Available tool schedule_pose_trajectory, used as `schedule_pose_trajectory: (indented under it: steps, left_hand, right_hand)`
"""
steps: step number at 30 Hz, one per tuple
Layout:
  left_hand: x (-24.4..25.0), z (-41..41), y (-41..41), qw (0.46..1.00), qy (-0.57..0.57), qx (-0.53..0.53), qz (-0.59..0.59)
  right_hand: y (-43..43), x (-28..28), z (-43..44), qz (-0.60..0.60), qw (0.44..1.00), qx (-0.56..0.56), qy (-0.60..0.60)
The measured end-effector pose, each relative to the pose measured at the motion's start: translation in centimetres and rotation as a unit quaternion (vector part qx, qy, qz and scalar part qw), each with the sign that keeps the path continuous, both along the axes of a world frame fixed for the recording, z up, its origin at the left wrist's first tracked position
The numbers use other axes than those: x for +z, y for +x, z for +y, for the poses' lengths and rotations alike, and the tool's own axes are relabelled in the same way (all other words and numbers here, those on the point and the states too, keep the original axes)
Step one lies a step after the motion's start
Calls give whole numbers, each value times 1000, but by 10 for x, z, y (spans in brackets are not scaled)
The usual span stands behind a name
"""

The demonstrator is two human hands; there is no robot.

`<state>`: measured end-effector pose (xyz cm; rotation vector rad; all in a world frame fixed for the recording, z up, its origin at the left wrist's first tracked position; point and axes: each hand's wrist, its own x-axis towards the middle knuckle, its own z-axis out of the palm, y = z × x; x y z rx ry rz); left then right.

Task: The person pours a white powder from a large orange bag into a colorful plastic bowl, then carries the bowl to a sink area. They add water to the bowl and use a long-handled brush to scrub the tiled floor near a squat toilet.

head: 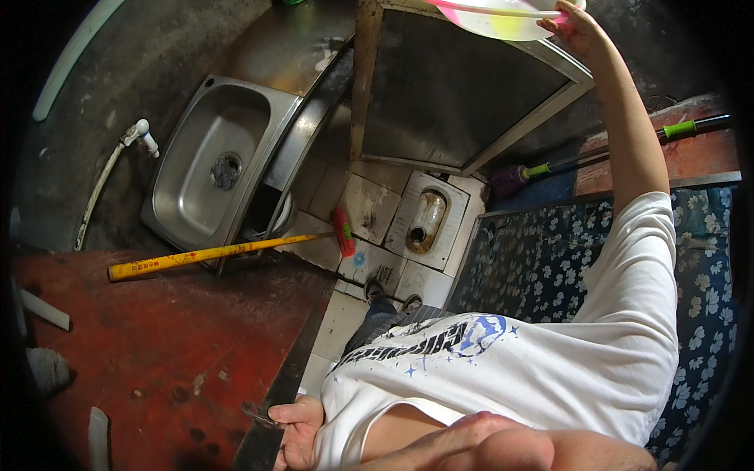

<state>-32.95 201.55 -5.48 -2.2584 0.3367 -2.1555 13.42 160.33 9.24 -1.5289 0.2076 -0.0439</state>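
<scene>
At the top right, my raised right hand point(574, 26) grips the rim of a white plastic basin point(500, 20) with pink and yellow-green patterning; the basin is cut off by the frame's edge. My left hand point(297, 433) is low in the view, fingers curled and thumb extended, beside a small dark metal piece point(259, 413) at the dark edging of a red surface point(165, 329). Whether that hand holds the piece is unclear. A long-handled brush with a yellow handle point(206, 255) and a red and green head point(344, 232) lies across the view, over a tiled floor point(318, 241).
A stainless steel sink point(200, 171) with a scouring pad point(226, 171) at its drain stands left, near a white tap point(143, 130). A squat toilet point(429, 221) lies before my feet. A framed dark panel point(447, 88) is behind it; mops point(536, 171) and a floral curtain point(530, 265) are right.
</scene>
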Motion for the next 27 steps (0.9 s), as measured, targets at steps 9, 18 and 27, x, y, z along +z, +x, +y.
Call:
schedule_pose_trajectory:
  steps: [9, 18, 27]
  left_hand:
    - [0, 0, 2, 998, -15, 31, -61]
    - [5, -1, 4, 997, -23, 31, -72]
    - [10, -8, -6, 993, -14, 119, -13]
  right_hand:
    - [0, 7, 18, -90, 994, 1, -58]
    - [27, -8, -45, -42, 998, -19, -35]
    - [-68, -31, -146, 46, 998, 33, 38]
